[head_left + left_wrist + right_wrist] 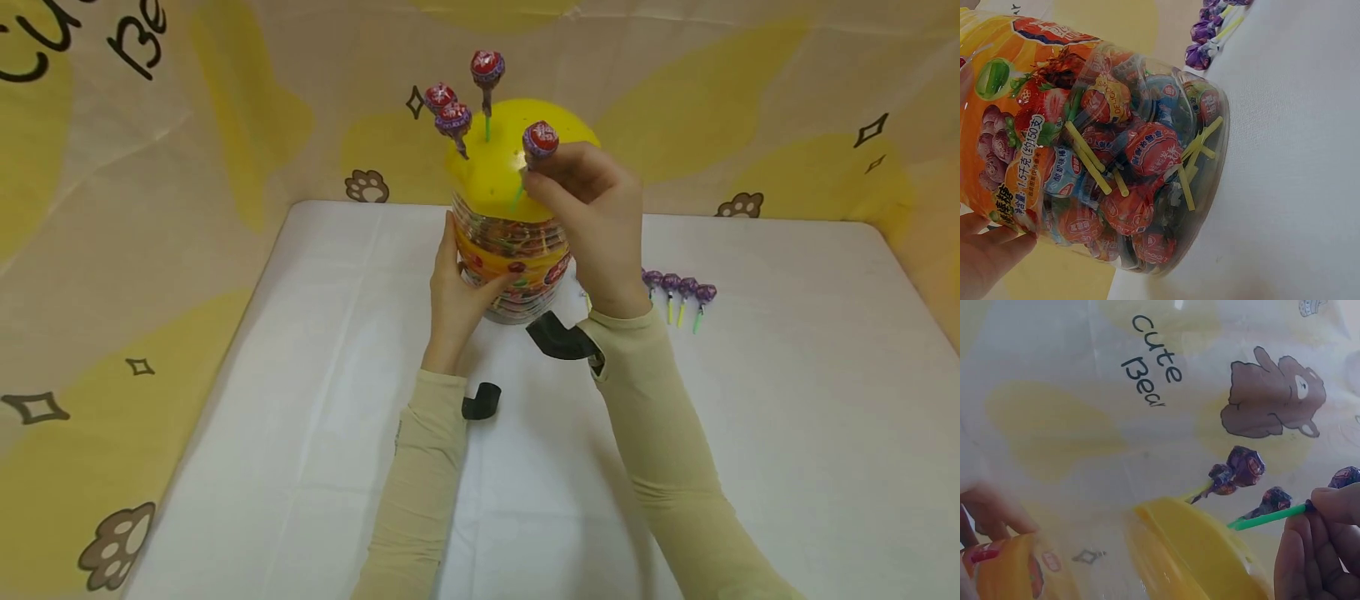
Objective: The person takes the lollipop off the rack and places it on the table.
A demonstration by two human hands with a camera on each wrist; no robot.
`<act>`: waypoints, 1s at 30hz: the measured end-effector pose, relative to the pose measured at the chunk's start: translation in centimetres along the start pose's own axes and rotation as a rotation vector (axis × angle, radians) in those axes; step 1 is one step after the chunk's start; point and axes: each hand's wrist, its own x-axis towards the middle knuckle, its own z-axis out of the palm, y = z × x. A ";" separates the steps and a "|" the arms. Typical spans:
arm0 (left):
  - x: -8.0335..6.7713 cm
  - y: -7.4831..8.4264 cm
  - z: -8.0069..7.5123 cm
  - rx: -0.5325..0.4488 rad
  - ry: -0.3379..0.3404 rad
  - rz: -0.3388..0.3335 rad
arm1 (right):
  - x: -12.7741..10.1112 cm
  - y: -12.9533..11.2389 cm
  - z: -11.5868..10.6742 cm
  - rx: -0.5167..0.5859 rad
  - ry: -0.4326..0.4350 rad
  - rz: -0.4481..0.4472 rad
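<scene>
A patterned cloth backdrop [187, 167], yellow and cream with paw prints and the words "Cute Bear", surrounds a white counter [787, 417]. Near the counter's far edge stands a clear plastic jar [513, 267] with a yellow domed lid [502, 175]; the left wrist view shows the jar packed with wrapped lollipops, their yellow-green sticks crossing inside.

Two arms in beige sleeves reach in from the near side. The left hand [459, 292] rests against the jar's left side, its fingers laid around the wall and the thumb across the front label, steadying it. The right hand [592, 217] is raised at the lid's right side; its fingers pinch the green stick of a red-and-purple lollipop [540, 140] just under the candy head, with the stick's lower end at the lid's surface. Whether that end sits in a hole cannot be told from these views.

Three more lollipops [457, 104] stand upright out of the lid's top, two close together on the left and one taller beside them.

To the right of the jar, on the counter, a short row of purple lollipops [681, 292] lies side by side, sticks pointing toward the person. Dark straps [558, 337] show at both wrists.
</scene>
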 end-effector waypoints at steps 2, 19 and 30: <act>0.0 0.0 0.0 -0.007 0.000 0.005 | -0.3 0.0 -0.6 0.009 0.001 0.002; 0.0 0.1 0.0 -0.010 -0.001 0.000 | -2.7 1.1 -4.9 0.067 0.054 0.071; 0.2 0.0 0.1 -0.007 0.001 0.002 | -4.8 3.0 -7.6 0.062 0.095 0.240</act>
